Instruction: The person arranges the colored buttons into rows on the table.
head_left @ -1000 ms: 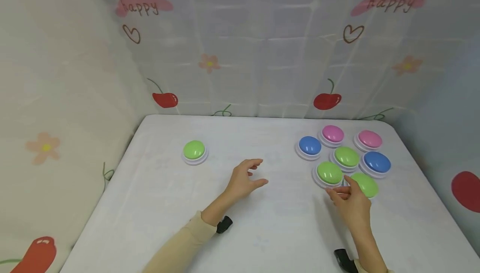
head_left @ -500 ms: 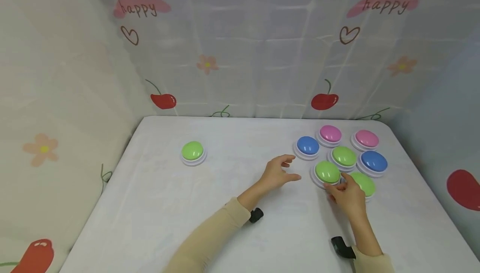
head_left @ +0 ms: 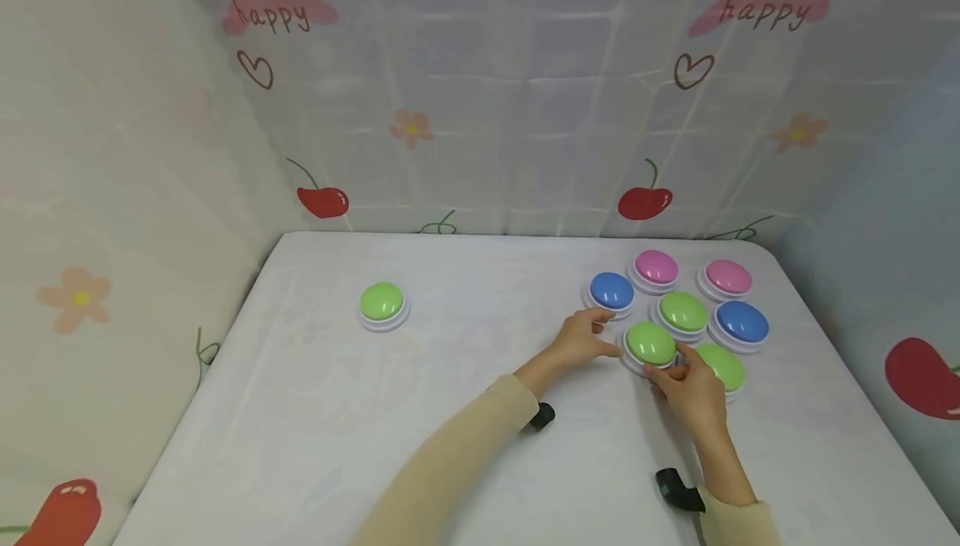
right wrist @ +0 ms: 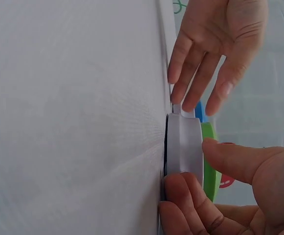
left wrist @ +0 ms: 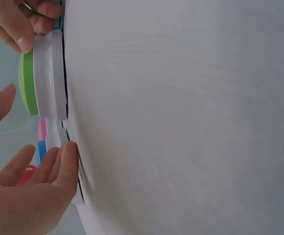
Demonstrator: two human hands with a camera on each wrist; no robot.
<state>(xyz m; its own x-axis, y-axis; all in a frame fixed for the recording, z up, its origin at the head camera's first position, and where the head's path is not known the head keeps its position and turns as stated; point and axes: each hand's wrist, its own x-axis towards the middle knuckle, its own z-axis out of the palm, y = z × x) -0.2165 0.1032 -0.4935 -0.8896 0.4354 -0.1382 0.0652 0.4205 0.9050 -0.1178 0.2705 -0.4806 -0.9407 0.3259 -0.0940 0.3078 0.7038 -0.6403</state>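
Note:
In the head view, a green push button with a white round base sits at the near left of a cluster on the right. My right hand grips its near right side; in the right wrist view the thumb lies at the dome's edge and the fingertips at the white base. My left hand reaches in from the left, thumb and fingers spread and holding nothing. Its fingertips are beside a blue push button, and its thumb is close to the gripped button. Another green button is partly hidden by my right hand.
Around them stand a third green button, a blue one and two pink ones, all close together. A lone green button sits at the left of the white table. Patterned curtain hangs behind.
My left hand has moved right across the table, up to the blue button and the gripped green one. The right hand has stayed at the green button, its fingers settling closer round it.

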